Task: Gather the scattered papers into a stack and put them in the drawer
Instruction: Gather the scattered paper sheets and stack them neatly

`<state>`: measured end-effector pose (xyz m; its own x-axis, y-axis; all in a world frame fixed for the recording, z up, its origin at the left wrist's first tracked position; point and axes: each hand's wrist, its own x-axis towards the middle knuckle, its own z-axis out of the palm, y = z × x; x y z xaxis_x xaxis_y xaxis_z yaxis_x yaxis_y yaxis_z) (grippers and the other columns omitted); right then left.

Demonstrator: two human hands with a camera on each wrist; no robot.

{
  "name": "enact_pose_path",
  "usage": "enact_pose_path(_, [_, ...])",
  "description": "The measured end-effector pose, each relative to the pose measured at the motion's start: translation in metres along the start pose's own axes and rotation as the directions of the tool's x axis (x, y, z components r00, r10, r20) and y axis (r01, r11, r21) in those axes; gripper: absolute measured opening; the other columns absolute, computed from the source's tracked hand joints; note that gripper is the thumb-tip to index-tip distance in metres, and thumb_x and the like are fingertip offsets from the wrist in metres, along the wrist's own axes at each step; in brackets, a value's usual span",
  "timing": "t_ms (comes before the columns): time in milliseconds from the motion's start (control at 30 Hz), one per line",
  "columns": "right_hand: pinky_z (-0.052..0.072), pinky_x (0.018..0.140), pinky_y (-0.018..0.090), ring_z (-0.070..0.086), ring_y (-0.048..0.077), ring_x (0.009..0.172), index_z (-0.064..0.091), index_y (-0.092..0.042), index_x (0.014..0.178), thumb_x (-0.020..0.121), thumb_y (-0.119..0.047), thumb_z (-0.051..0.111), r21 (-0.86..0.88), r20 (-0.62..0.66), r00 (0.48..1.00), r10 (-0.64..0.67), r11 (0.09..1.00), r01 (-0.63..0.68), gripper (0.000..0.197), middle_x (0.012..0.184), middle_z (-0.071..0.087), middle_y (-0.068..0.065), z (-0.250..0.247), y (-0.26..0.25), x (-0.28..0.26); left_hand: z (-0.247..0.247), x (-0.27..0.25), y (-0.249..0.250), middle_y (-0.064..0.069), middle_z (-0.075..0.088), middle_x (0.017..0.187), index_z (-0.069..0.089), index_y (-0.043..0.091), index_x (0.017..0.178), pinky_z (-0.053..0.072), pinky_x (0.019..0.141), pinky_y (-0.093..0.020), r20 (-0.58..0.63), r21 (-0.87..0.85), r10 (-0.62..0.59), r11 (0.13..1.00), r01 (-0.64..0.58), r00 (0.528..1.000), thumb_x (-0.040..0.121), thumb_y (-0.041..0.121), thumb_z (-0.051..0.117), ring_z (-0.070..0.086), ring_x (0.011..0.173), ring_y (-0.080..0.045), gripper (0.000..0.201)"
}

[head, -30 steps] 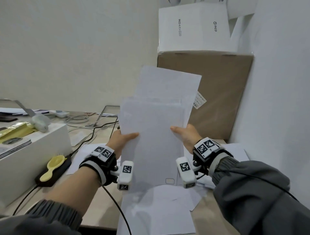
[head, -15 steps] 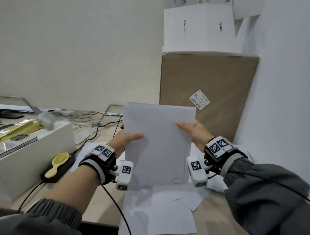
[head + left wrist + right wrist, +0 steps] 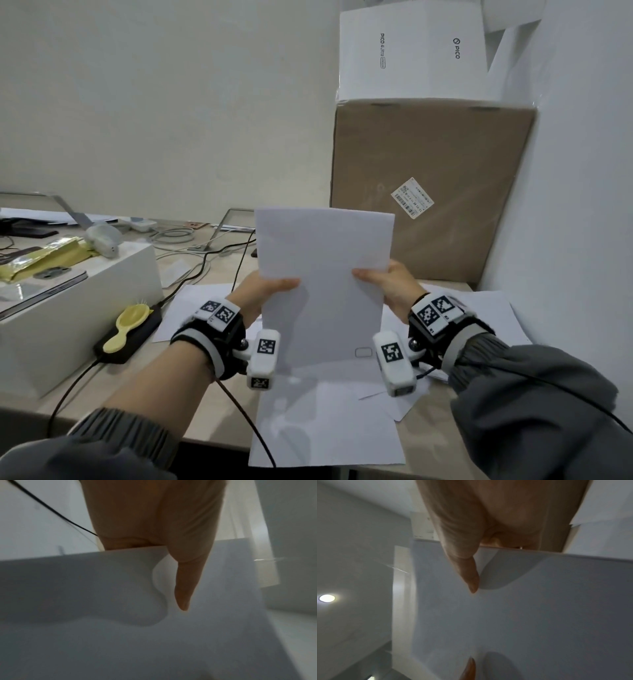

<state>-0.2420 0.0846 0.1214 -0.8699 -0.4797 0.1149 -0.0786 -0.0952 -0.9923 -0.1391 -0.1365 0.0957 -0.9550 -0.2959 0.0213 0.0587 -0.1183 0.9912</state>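
A stack of white papers [image 3: 325,281] stands upright on its lower edge above the desk, its sheets squared together. My left hand [image 3: 265,289] pinches the stack's left edge, thumb on the front face. My right hand [image 3: 383,281] pinches the right edge the same way. The left wrist view shows my left thumb [image 3: 185,582] lying on the paper stack [image 3: 120,628]. The right wrist view shows my right thumb [image 3: 467,566] on the papers [image 3: 522,615]. More loose sheets [image 3: 325,425] lie flat on the desk under and beside the stack. No drawer is in view.
A large brown carton [image 3: 431,198] with a white box [image 3: 411,51] on top stands behind the papers against the right wall. A white box [image 3: 68,308] sits at left, with a yellow brush [image 3: 128,327] on a black power strip beside it. Cables [image 3: 205,260] cross the desk behind.
The sheets, uneven and sticking up a second ago, have dropped level into one squared stack. Both hands kept their hold on the edges and stayed nearly in place.
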Motion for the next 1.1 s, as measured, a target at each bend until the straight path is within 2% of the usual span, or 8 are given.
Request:
enact_pose_path(133, [0.049, 0.098, 0.043, 0.066, 0.027, 0.103, 0.066, -0.005, 0.113, 0.077, -0.003, 0.073, -0.118, 0.033, 0.992, 0.124, 0.986, -0.119, 0.037, 0.114, 0.068, 0.013, 0.001, 0.045, -0.010, 0.003, -0.009, -0.039, -0.021, 0.069, 0.113, 0.063, 0.001, 0.118, 0.054, 0.090, -0.044, -0.043, 0.016, -0.131, 0.991, 0.132, 0.990, 0.062, 0.012, 0.080, 0.067, 0.102, -0.037, 0.059])
enact_pose_path(233, [0.044, 0.104, 0.042, 0.063, 0.025, 0.110, 0.065, -0.009, 0.114, 0.077, 0.001, 0.070, -0.170, 0.036, 0.993, 0.117, 0.979, -0.109, 0.038, 0.116, 0.068, 0.009, -0.001, 0.053, -0.016, 0.006, -0.005, -0.040, -0.019, 0.071, 0.105, 0.066, -0.001, 0.111, 0.055, 0.084, -0.042, -0.178, 0.058, -0.106, 0.991, 0.118, 0.978, 0.062, 0.012, 0.083, 0.069, 0.094, -0.034, 0.054])
enact_pose_path(400, [0.051, 0.084, 0.030, 0.062, 0.024, 0.098, 0.062, 0.000, 0.113, 0.086, 0.001, 0.060, -0.305, 0.023, 0.986, 0.168, 0.940, -0.153, 0.027, 0.107, 0.066, 0.010, -0.026, 0.050, -0.031, 0.016, 0.001, -0.025, -0.019, 0.071, 0.105, 0.064, 0.000, 0.113, 0.056, 0.079, -0.042, -0.200, -0.071, -0.127, 0.991, 0.115, 0.971, 0.076, 0.007, 0.077, 0.069, 0.093, -0.035, 0.040])
enact_pose_path(533, [0.049, 0.065, 0.025, 0.055, 0.020, 0.085, 0.059, -0.010, 0.097, 0.091, -0.010, 0.052, -0.365, -0.121, 0.970, 0.211, 0.899, -0.241, 0.009, 0.092, 0.060, 0.006, -0.049, 0.060, -0.051, 0.035, 0.000, -0.033, -0.018, 0.070, 0.111, 0.061, 0.000, 0.118, 0.055, 0.080, -0.039, -0.168, -0.137, -0.157, 0.981, 0.134, 0.973, 0.079, 0.003, 0.073, 0.068, 0.096, -0.033, 0.040])
enact_pose_path(633, [0.046, 0.057, 0.029, 0.052, 0.023, 0.071, 0.058, -0.006, 0.086, 0.090, -0.004, 0.047, -0.402, -0.272, 0.948, 0.166, 0.875, -0.269, 0.012, 0.081, 0.056, 0.011, -0.077, 0.063, -0.061, 0.047, -0.003, -0.051, -0.016, 0.069, 0.104, 0.058, 0.000, 0.116, 0.055, 0.065, -0.027, -0.148, -0.078, -0.204, 0.978, 0.195, 0.968, 0.086, 0.000, 0.064, 0.066, 0.082, -0.025, 0.031])
enact_pose_path(800, [0.043, 0.057, 0.028, 0.046, 0.021, 0.061, 0.054, -0.007, 0.098, 0.091, -0.001, 0.046, -0.457, -0.494, 0.851, 0.176, 0.781, -0.426, 0.012, 0.087, 0.051, 0.014, -0.148, 0.057, -0.077, 0.042, -0.008, -0.079, -0.008, 0.066, 0.082, 0.058, 0.009, 0.096, 0.045, 0.057, -0.020, -0.274, 0.012, -0.312, 0.945, 0.327, 0.910, 0.097, 0.006, 0.050, 0.061, 0.070, -0.017, 0.008])
enact_pose_path(967, [0.039, 0.052, 0.026, 0.051, 0.025, 0.057, 0.055, 0.003, 0.075, 0.090, 0.002, 0.043, -0.475, -0.639, 0.732, 0.238, 0.627, -0.618, 0.019, 0.046, 0.059, 0.007, -0.188, 0.068, -0.086, 0.028, -0.013, -0.099, -0.007, 0.057, 0.071, 0.054, 0.008, 0.078, 0.033, 0.054, -0.024, -0.411, 0.064, -0.320, 0.924, 0.377, 0.854, 0.097, 0.006, 0.049, 0.047, 0.059, -0.017, 0.020])
enact_pose_path(1100, [0.046, 0.061, 0.027, 0.058, 0.029, 0.085, 0.058, 0.003, 0.092, 0.087, -0.006, 0.052, -0.541, -0.657, 0.709, 0.257, 0.493, -0.681, 0.013, 0.094, 0.065, 0.018, -0.193, 0.079, -0.083, 0.015, -0.017, -0.107, -0.014, 0.058, 0.060, 0.063, 0.001, 0.091, 0.036, 0.053, -0.024, -0.450, 0.159, -0.270, 0.914, 0.373, 0.851, 0.091, -0.004, 0.051, 0.042, 0.055, -0.021, 0.013])
